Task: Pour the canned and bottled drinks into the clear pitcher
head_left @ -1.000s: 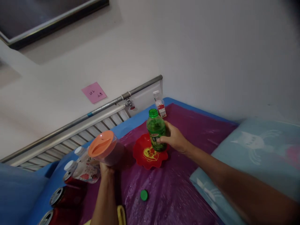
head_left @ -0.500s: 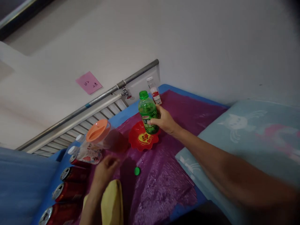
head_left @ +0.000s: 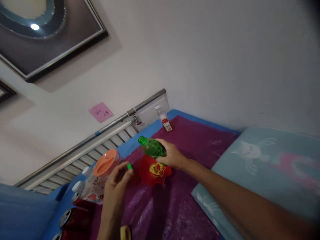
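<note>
My right hand (head_left: 172,155) is wrapped round a green drink bottle (head_left: 153,147). The bottle has no cap on and tilts with its mouth to the left, above a red scalloped dish (head_left: 158,173) with a yellow print. Between the thumb and fingertips of my left hand (head_left: 118,178) is a small green bottle cap (head_left: 129,166), held just left of the dish. Close behind the left hand stands a clear jug with an orange lid (head_left: 106,162). Part of a yellow object (head_left: 125,232) shows at the lower edge.
Dark red cans (head_left: 77,217) and white-capped bottles (head_left: 78,186) line the left side. A small clear bottle with a red label (head_left: 163,119) stands at the back, near a radiator pipe (head_left: 147,101). A light blue cushion (head_left: 270,176) lies right, on purple plastic sheeting (head_left: 200,136).
My left hand has picked up the green cap from the sheeting. The bottle in my right hand has gone from nearly upright to tipped leftward. The view has tilted up.
</note>
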The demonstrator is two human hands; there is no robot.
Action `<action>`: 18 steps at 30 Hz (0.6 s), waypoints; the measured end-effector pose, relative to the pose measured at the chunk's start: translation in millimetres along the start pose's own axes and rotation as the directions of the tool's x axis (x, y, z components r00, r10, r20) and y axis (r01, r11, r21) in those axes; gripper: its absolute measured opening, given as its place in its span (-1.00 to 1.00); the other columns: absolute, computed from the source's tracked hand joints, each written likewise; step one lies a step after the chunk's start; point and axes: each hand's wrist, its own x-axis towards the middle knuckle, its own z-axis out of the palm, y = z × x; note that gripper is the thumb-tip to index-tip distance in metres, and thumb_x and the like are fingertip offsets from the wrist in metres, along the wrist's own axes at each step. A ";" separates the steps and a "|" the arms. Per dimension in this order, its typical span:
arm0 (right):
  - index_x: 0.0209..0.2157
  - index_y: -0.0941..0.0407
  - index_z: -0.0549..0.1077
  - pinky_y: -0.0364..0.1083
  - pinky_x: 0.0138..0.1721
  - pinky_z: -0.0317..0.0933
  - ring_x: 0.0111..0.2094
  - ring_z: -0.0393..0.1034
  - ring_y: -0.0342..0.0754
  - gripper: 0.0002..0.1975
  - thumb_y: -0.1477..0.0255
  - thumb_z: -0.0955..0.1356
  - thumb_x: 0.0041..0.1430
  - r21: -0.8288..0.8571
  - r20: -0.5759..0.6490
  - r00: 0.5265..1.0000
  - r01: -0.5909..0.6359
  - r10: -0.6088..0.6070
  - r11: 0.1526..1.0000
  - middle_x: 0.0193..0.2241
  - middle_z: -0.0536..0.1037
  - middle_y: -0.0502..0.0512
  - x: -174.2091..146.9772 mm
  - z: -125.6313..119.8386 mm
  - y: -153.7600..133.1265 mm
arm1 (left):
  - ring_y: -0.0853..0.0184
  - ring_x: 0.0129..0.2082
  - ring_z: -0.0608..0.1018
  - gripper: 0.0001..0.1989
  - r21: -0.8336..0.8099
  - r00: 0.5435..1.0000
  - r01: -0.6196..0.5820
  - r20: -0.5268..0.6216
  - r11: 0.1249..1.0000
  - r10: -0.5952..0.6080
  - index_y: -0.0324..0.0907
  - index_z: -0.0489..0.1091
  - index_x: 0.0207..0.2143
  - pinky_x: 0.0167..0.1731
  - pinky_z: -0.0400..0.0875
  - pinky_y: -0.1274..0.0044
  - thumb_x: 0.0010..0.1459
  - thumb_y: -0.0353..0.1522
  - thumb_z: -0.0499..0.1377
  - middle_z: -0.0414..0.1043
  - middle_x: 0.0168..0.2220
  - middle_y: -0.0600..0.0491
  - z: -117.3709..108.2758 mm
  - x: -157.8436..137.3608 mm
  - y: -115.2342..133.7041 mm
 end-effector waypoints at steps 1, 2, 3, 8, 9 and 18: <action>0.06 0.14 0.36 0.09 0.06 0.25 -0.01 0.41 0.12 -0.35 0.51 0.38 -0.19 -0.049 0.014 0.999 0.030 -0.029 0.998 -0.04 0.52 0.19 -1.0 0.4 0.9 | 0.25 -0.29 0.57 -0.50 -0.059 0.999 -0.009 -0.033 0.998 0.007 -0.18 0.49 -0.14 -0.25 0.46 0.46 -0.12 -0.11 0.35 0.56 -0.27 0.00 5.0 6.5 16.9; 0.07 0.15 0.35 0.11 0.07 0.23 0.02 0.39 0.13 -0.34 0.52 0.38 -0.19 -0.088 0.030 0.998 0.062 -0.059 0.994 -0.01 0.51 0.22 -1.6 0.6 1.8 | 0.26 -0.30 0.57 -0.49 -0.084 0.999 -0.029 -0.043 0.996 0.025 -0.17 0.49 -0.13 -0.25 0.46 0.47 -0.13 -0.11 0.36 0.55 -0.28 0.01 11.1 12.2 31.6; 0.07 0.15 0.35 0.11 0.08 0.23 0.03 0.39 0.14 -0.34 0.53 0.37 -0.19 -0.115 0.043 0.995 0.094 -0.090 0.989 0.01 0.50 0.24 -2.0 0.7 2.7 | 0.26 -0.28 0.56 -0.48 -0.089 0.998 -0.051 -0.035 0.995 0.048 -0.17 0.50 -0.13 -0.23 0.45 0.47 -0.14 -0.11 0.37 0.55 -0.29 0.03 17.6 17.0 43.5; 0.10 0.12 0.33 0.13 0.10 0.21 0.07 0.36 0.16 -0.35 0.54 0.37 -0.14 -0.210 0.081 0.975 0.217 -0.205 0.953 0.02 0.49 0.25 -1.8 -0.6 5.4 | 0.27 -0.24 0.53 -0.49 -0.073 0.990 -0.123 0.065 0.990 0.128 -0.18 0.53 -0.18 -0.14 0.39 0.44 -0.20 -0.12 0.41 0.55 -0.27 0.02 35.1 34.8 58.7; 0.10 0.13 0.32 0.14 0.10 0.20 0.07 0.35 0.16 -0.35 0.54 0.37 -0.13 -0.224 0.087 0.972 0.231 -0.217 0.947 0.02 0.49 0.26 -1.6 -0.9 5.8 | 0.26 -0.23 0.53 -0.49 -0.055 0.988 -0.126 0.083 0.991 0.130 -0.19 0.53 -0.18 -0.13 0.38 0.44 -0.19 -0.12 0.40 0.56 -0.26 0.01 34.6 37.7 56.6; 0.09 0.09 0.35 0.15 0.12 0.18 0.05 0.36 0.16 -0.35 0.53 0.39 -0.14 -0.256 0.089 0.971 0.238 -0.223 0.937 0.02 0.49 0.22 -1.3 -1.9 8.4 | 0.21 -0.23 0.53 -0.53 0.097 0.969 -0.165 0.201 0.982 0.143 -0.20 0.54 -0.24 -0.14 0.37 0.40 -0.16 -0.09 0.38 0.54 -0.27 -0.03 27.6 53.8 51.0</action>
